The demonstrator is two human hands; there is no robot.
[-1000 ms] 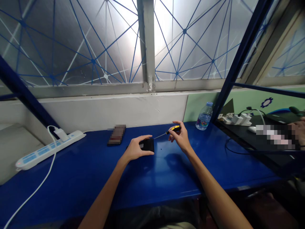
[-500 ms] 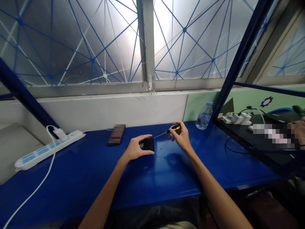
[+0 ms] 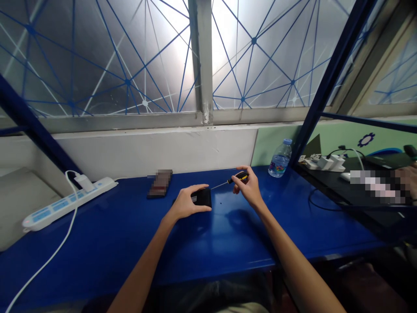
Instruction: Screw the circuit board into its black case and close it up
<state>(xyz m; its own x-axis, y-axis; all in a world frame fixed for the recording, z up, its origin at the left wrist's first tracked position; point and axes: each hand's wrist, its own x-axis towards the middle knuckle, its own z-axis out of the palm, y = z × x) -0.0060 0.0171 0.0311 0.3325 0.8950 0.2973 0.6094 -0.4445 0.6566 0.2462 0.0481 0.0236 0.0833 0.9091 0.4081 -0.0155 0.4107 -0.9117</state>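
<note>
A small black box-shaped device [image 3: 202, 198] lies on the blue table [image 3: 208, 243]. My left hand [image 3: 185, 203] is wrapped over its left side, thumb along the near edge and fingers over the top. My right hand [image 3: 247, 188] pinches the yellow and black handle of a thin screwdriver [image 3: 232, 179]. Its metal shaft slants down to the left, and the tip sits at the device's upper right corner.
A white power strip [image 3: 65, 203] with a plug and a trailing white cable lies at the left. A blurred dark object [image 3: 159, 184] rests behind the device. A water bottle [image 3: 279, 159] stands at the back right. A black desk with chargers [image 3: 325, 163] and cables adjoins on the right.
Hardly anything differs. My right hand and the screwdriver have shifted very slightly, and the left hand stays on the device.
</note>
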